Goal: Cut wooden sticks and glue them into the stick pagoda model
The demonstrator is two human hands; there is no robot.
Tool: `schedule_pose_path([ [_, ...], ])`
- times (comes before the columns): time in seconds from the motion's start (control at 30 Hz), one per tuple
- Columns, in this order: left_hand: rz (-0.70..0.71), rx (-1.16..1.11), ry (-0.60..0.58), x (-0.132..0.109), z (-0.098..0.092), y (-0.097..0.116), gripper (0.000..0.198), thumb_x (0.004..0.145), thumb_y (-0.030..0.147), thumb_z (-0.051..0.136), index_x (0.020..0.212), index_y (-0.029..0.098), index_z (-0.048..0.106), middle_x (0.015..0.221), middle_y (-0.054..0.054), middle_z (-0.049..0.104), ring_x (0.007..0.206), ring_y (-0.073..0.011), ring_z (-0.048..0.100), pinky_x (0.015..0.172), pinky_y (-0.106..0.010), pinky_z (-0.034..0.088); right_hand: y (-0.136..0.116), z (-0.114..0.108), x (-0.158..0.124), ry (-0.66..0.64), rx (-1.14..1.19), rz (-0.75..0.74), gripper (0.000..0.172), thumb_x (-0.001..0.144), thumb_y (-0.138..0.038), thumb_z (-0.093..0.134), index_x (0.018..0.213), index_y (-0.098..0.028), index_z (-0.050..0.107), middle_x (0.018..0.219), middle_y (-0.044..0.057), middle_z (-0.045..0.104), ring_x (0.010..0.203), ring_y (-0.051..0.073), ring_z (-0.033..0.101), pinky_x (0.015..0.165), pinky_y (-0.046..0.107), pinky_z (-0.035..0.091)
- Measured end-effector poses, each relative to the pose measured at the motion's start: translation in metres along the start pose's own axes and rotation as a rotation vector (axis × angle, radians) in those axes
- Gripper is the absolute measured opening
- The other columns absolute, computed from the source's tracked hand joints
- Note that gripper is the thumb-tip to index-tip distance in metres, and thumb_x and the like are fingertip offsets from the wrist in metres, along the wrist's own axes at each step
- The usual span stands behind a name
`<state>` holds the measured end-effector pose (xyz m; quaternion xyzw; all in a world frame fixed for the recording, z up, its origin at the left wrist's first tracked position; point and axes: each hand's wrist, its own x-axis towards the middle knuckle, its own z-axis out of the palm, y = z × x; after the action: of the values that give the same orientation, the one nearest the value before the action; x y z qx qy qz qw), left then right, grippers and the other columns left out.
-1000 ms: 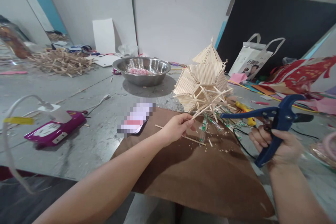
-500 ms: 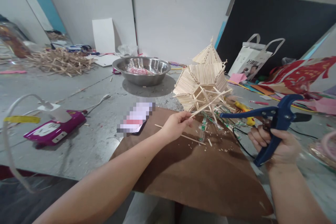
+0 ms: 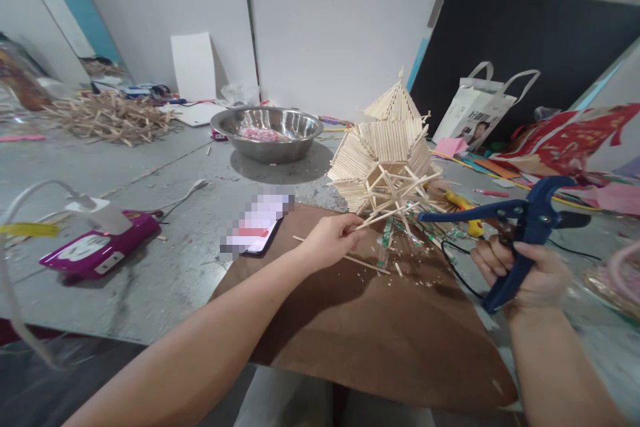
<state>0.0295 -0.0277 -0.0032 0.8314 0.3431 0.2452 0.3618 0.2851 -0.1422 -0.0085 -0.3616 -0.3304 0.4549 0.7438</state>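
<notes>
My left hand (image 3: pixel 333 240) pinches the near end of a thin wooden stick (image 3: pixel 380 215), which points up and right toward a pavilion-like model (image 3: pixel 393 147) built of many pale sticks. In my right hand (image 3: pixel 530 270) is a blue ratchet pipe cutter (image 3: pixel 517 253); its jaws are spread apart and the fingers wrap round its handle. Below the left hand another loose stick (image 3: pixel 367 265) lies on a brown board (image 3: pixel 350 333), among small offcuts. A yellow glue gun (image 3: pixel 465 210) rests behind the cutter.
A steel basin (image 3: pixel 267 137) stands behind the board, left of the model. A phone (image 3: pixel 257 223) lies at the board's left edge. Further left are a purple power strip (image 3: pixel 103 247) with a white cable and a heap of wood strips (image 3: pixel 113 119). A white bag (image 3: pixel 475 107) stands back right.
The far end of the stick in my left hand has dropped slightly toward the model's base. The whole view has shifted a little; my right hand still grips the cutter.
</notes>
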Motion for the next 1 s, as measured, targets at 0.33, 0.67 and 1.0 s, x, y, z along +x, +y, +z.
schedule_pose_path([
  [0.33, 0.001, 0.137, 0.130, 0.001, 0.006, 0.001, 0.034, 0.076, 0.044, 0.040, 0.072, 0.017, 0.060, 0.054, 0.002, 0.054, 0.051, -0.0088, 0.045, 0.050, -0.019, 0.030, 0.000, 0.000, 0.001, -0.013, 0.012, -0.035, 0.017, 0.056, -0.021, 0.047, 0.067, -0.017, 0.058, 0.034, -0.006, 0.030, 0.030, 0.008, 0.029, 0.034, 0.023, 0.024],
  [0.67, 0.056, 0.375, 0.171, 0.002, 0.015, -0.001, 0.036, 0.079, 0.040, 0.035, 0.057, 0.017, 0.052, 0.049, 0.002, 0.046, 0.047, -0.0091, 0.038, 0.048, -0.020, 0.025, -0.002, 0.003, -0.002, -0.001, 0.009, -0.045, 0.012, 0.056, -0.021, 0.047, 0.062, -0.017, 0.057, 0.035, -0.005, 0.029, 0.031, 0.007, 0.028, 0.032, 0.023, 0.021],
  [1.0, 0.084, 0.572, 0.207, -0.005, -0.007, 0.008, 0.035, 0.082, 0.044, 0.028, 0.086, 0.020, 0.054, 0.062, 0.000, 0.060, 0.054, -0.0130, 0.053, 0.049, -0.021, 0.030, -0.003, 0.005, 0.000, 0.010, 0.048, -0.021, 0.005, 0.056, -0.020, 0.048, 0.057, -0.018, 0.053, 0.034, -0.006, 0.029, 0.030, 0.008, 0.028, 0.035, 0.023, 0.026],
])
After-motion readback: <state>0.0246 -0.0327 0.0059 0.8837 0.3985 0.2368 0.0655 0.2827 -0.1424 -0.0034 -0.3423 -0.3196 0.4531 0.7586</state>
